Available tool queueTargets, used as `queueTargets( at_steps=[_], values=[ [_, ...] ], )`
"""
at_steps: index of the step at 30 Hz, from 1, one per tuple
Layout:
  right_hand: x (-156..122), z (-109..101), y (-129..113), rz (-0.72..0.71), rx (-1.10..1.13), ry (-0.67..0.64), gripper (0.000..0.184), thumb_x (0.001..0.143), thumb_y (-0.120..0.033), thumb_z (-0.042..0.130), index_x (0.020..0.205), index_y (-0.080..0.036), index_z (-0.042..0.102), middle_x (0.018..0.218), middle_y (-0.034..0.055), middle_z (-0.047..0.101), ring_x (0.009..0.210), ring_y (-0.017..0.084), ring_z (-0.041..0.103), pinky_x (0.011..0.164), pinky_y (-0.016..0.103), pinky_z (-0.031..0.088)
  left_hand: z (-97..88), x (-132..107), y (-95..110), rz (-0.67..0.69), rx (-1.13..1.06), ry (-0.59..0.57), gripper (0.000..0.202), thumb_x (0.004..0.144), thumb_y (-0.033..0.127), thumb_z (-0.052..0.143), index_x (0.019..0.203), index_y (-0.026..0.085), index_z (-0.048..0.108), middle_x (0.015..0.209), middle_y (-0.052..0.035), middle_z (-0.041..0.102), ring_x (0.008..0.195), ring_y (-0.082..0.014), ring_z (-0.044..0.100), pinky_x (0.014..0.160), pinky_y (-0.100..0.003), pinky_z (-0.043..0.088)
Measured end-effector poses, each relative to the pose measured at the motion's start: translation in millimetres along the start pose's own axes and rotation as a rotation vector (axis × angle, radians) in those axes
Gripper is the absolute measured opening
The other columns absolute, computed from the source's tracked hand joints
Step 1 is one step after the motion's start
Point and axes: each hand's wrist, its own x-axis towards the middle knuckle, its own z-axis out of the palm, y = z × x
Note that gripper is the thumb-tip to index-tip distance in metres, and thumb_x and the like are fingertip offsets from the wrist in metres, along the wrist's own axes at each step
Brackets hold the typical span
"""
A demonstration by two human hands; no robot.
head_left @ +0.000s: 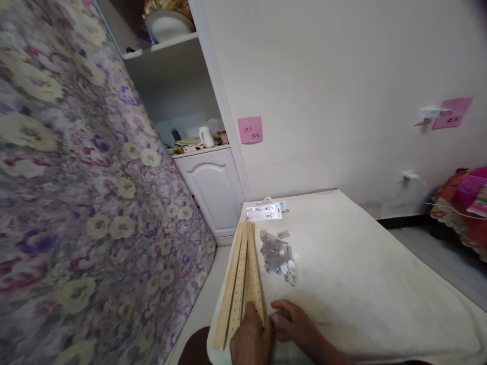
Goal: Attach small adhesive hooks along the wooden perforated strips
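Observation:
Three long perforated wooden strips (243,274) lie side by side along the left edge of a white table (361,263). My left hand (251,337) grips their near ends, fingers curled over the wood. My right hand (291,319) rests on the table just right of the strips, its fingertips bent and touching the near end of the rightmost strip. A heap of small silvery packets (277,253) lies right of the strips. A clear plastic pack (264,212) sits at the table's far left corner.
A flowered purple bedspread (76,203) fills the left. White shelves and a cupboard (209,187) stand behind. Pink notes (250,130) are stuck to the wall. Colourful cloth (464,203) lies at the far right on the floor.

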Motion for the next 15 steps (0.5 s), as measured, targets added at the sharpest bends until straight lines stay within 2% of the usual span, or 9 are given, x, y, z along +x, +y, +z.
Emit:
queueTargets(
  at_steps=[4, 6, 8, 10, 12, 15],
  values=[
    [7.8, 17.7, 1.1, -0.107, 0.14, -0.062, 0.045, 0.063, -0.043, 0.07, 0.098, -0.015, 0.061, 0.091, 0.0076, 0.07, 0.09, 0.026, 0.065, 0.079, 0.037, 0.051, 13.1, -16.3, 4.0, -0.015, -0.097, -0.053, 0.045, 0.087, 0.033, 0.041, 0.129, 0.016, 0.039, 0.106, -0.0129, 0.069, 0.094, -0.0231, 0.066, 0.076, -0.029, 0.044],
    [6.9, 19.3, 4.1, -0.139, 0.182, -0.071, 0.043, 0.061, -0.037, 0.072, 0.096, -0.015, 0.062, 0.091, 0.008, 0.071, 0.089, 0.026, 0.065, 0.078, 0.037, 0.05, 19.2, -20.3, -0.2, 0.001, -0.141, -0.078, 0.052, 0.083, 0.033, 0.047, 0.131, 0.016, 0.038, 0.107, -0.0119, 0.069, 0.096, -0.0227, 0.065, 0.076, -0.027, 0.043],
    [3.5, 14.7, 7.0, -0.148, 0.18, -0.069, 0.043, 0.06, -0.036, 0.073, 0.095, -0.015, 0.062, 0.086, 0.0073, 0.071, 0.08, 0.025, 0.065, 0.071, 0.035, 0.049, 22.9, -21.4, -7.1, 0.034, -0.18, -0.115, 0.062, 0.078, 0.034, 0.054, 0.134, 0.017, 0.036, 0.104, -0.0103, 0.07, 0.096, -0.023, 0.065, 0.076, -0.027, 0.043],
    [-2.3, 3.4, 8.0, -0.156, 0.18, -0.089, 0.045, 0.059, -0.039, 0.073, 0.096, -0.015, 0.063, 0.079, 0.0054, 0.069, 0.07, 0.021, 0.063, 0.063, 0.031, 0.047, 24.2, -20.5, -14.9, 0.093, -0.214, -0.153, 0.069, 0.073, 0.036, 0.058, 0.136, 0.017, 0.037, 0.097, -0.008, 0.07, 0.091, -0.0233, 0.065, 0.074, -0.027, 0.043],
    [-11.2, -15.1, 6.5, -0.124, 0.207, -0.111, 0.05, 0.059, -0.043, 0.074, 0.1, -0.016, 0.064, 0.074, 0.0032, 0.067, 0.061, 0.017, 0.06, 0.057, 0.028, 0.044, 24.1, -18.1, -21.2, 0.157, -0.259, -0.158, 0.066, 0.074, 0.041, 0.055, 0.134, 0.017, 0.042, 0.088, -0.0056, 0.07, 0.086, -0.0226, 0.064, 0.073, -0.028, 0.043],
    [-32.5, -56.0, -0.4, -0.021, 0.245, -0.029, 0.053, 0.061, -0.046, 0.072, 0.106, -0.02, 0.064, 0.078, 0.0025, 0.064, 0.063, 0.016, 0.06, 0.057, 0.027, 0.043, 24.2, -12.7, -25.9, 0.226, -0.366, -0.085, 0.057, 0.079, 0.049, 0.046, 0.127, 0.017, 0.05, 0.081, -0.0038, 0.066, 0.081, -0.0213, 0.062, 0.075, -0.029, 0.044]
  ],
)
